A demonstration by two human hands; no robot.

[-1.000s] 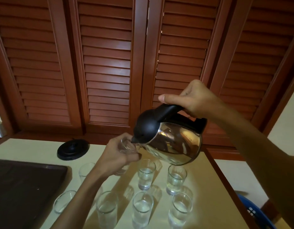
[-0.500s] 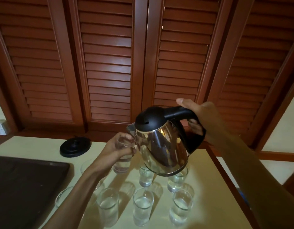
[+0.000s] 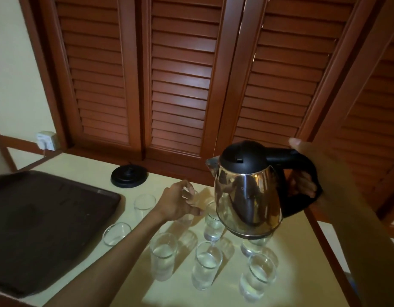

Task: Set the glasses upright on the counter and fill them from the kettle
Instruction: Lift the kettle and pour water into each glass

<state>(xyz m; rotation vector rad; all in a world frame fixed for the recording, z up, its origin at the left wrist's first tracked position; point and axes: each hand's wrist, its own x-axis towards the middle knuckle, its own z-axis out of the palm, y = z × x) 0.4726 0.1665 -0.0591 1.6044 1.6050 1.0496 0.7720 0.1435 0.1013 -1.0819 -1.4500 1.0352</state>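
So the pour on this one is over and I'm bringing things back down. Using the kettle (image 3: 247, 193) as the landmark and going left to right.

Way off to its left the dark tray (image 3: 47, 224) is just sitting on the table (image 3: 291, 251), and the black kettle base (image 3: 129, 175) is waiting back-left of the kettle near the shutters (image 3: 180, 74). Between the tray and the kettle, one empty glass (image 3: 144, 203) is standing upright and another glass on its side (image 3: 116, 233) is lying below it, so I'm guessing those two are next.

My left hand (image 3: 177, 204) is lowering the glass I was filling (image 3: 190, 197) to the table just left of the kettle. A second ago I was holding it up at the spout; now it's down among the others, my grip still curled around it, though I can't tell if the bottom is touching yet.

The kettle itself is tipping back to level, no longer leaning into the glass. It's hanging above the filled glasses (image 3: 206, 267), which are standing below and in front of it with water in them.

My right hand (image 3: 307, 180) is clenching the black handle, on the kettle's right side.
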